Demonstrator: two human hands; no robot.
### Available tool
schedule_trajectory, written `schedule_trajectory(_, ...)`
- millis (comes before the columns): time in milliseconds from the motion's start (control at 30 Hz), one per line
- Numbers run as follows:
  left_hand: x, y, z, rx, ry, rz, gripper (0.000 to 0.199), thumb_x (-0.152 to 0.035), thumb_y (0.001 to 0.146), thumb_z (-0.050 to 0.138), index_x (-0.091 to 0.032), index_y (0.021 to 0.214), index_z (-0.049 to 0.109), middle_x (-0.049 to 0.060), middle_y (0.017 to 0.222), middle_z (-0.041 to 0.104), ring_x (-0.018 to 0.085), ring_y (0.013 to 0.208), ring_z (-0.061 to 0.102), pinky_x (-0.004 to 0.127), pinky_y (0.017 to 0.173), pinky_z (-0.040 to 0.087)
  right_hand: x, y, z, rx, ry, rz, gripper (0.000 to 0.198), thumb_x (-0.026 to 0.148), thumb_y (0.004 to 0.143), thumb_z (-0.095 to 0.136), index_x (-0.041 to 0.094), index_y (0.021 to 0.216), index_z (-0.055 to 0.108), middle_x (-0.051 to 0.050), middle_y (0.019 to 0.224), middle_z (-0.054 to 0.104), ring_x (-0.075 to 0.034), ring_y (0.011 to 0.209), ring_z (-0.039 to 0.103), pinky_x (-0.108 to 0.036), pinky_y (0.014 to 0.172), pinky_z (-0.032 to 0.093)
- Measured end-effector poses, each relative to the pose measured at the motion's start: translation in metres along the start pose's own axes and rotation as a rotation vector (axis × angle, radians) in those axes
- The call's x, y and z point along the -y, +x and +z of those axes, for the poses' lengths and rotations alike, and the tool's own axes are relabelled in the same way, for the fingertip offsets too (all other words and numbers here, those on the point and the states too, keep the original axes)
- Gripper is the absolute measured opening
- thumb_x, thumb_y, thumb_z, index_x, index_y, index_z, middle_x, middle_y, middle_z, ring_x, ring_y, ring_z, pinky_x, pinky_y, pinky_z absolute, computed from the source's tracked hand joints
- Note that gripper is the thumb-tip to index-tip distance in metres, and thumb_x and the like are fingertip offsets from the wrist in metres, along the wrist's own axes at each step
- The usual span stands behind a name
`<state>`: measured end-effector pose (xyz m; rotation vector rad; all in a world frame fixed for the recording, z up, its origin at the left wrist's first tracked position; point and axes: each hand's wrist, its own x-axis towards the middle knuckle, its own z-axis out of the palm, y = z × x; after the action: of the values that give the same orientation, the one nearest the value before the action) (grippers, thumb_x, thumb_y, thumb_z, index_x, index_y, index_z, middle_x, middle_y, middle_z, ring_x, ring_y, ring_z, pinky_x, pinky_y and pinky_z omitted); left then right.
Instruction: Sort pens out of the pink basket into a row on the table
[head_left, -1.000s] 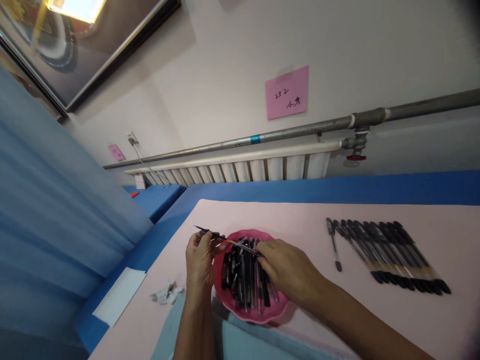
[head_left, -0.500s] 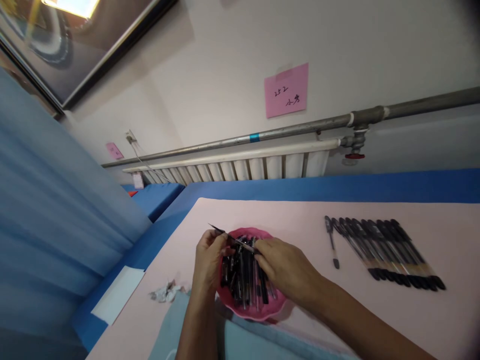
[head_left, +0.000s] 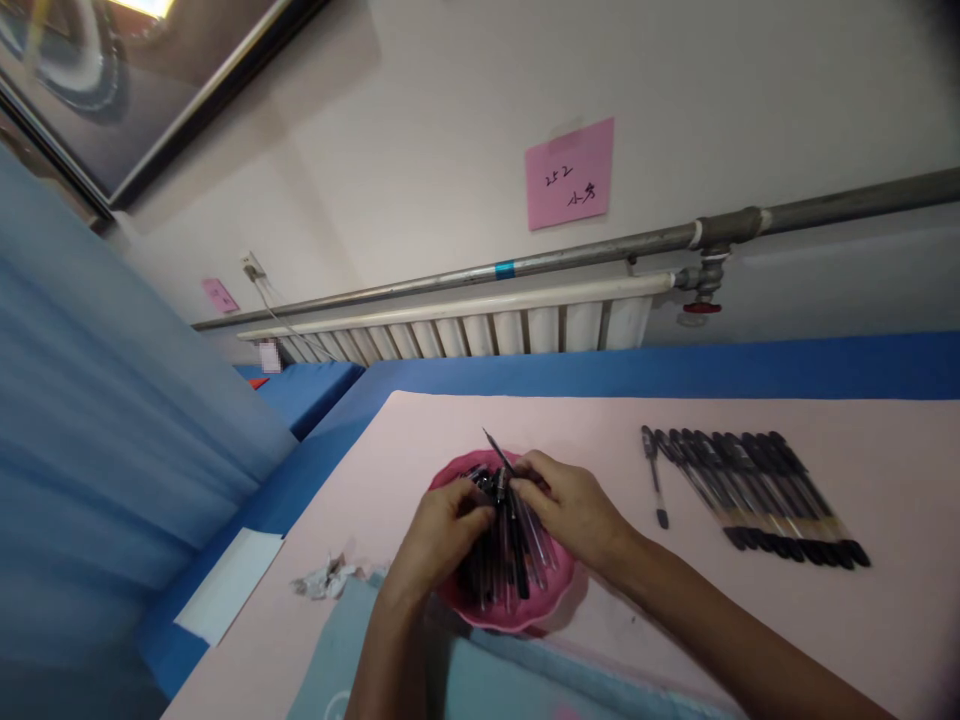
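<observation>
A pink bowl [head_left: 551, 600] full of black pen parts sits on the pink table cover in front of me. Both hands are over it. My right hand [head_left: 574, 510] pinches a thin pen refill [head_left: 495, 451] whose tip points up and away. My left hand [head_left: 442, 530] rests on the pile in the bowl with its fingers curled on a black pen barrel [head_left: 499, 487], close to the refill's lower end. To the right lies a row of several assembled black pens [head_left: 757, 480], with one single pen [head_left: 652, 475] lying apart at its left.
A crumpled scrap [head_left: 322, 578] and a white sheet [head_left: 225, 585] lie at the left. A grey-blue cloth [head_left: 337, 650] covers the near edge. Blue table edge [head_left: 675, 365], radiator [head_left: 480, 335] and pipe [head_left: 750, 228] run along the wall behind. A blue curtain [head_left: 90, 420] hangs at left.
My left hand moved right from the bowl's left rim onto the pile. The refill swung from lying leftwards to pointing up, and now sits in my right hand's pinch.
</observation>
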<state>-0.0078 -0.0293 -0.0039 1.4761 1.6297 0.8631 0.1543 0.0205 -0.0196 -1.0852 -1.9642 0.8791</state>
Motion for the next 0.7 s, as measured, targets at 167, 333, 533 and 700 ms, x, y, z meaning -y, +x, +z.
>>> schedule_trajectory(167,-0.005,-0.006,0.006,0.244,0.408,0.083,0.008,-0.019,0.065,0.054,-0.018,0.066,0.062,0.0,0.073,0.058,0.015,0.069,0.053,0.025,0.062,0.038,-0.001,0.001,0.001,-0.001,-0.005,-0.002,0.01,0.024,0.078,0.046,0.021,0.079,0.057,0.0,0.073,0.067,-0.015,0.066,0.061,-0.026,0.062,0.044)
schedule_trajectory(333,-0.001,-0.004,0.007,0.279,0.504,0.09,0.016,-0.021,0.066,0.055,-0.021,0.075,0.068,0.002,0.087,0.058,0.015,0.074,0.053,0.025,0.067,0.041,-0.002,0.001,0.001,0.022,-0.026,-0.013,0.011,0.023,0.078,0.047,0.021,0.079,0.057,0.001,0.071,0.066,-0.015,0.064,0.06,-0.026,0.061,0.043)
schedule_trajectory(533,-0.004,-0.003,0.007,0.293,0.635,0.101,0.024,-0.018,0.067,0.052,-0.024,0.081,0.07,0.003,0.086,0.06,0.018,0.082,0.055,0.027,0.076,0.041,0.0,0.0,0.0,0.032,-0.042,-0.025,0.009,0.023,0.078,0.047,0.021,0.074,0.055,0.002,0.066,0.063,-0.015,0.06,0.056,-0.025,0.057,0.041)
schedule_trajectory(700,-0.011,-0.007,0.01,0.261,0.738,0.113,0.022,-0.02,0.067,0.053,-0.023,0.08,0.07,0.005,0.085,0.061,0.02,0.078,0.056,0.03,0.072,0.041,0.0,0.0,0.001,0.039,-0.042,-0.035,0.009,0.021,0.078,0.047,0.021,0.077,0.056,0.001,0.069,0.064,-0.014,0.063,0.057,-0.025,0.059,0.041)
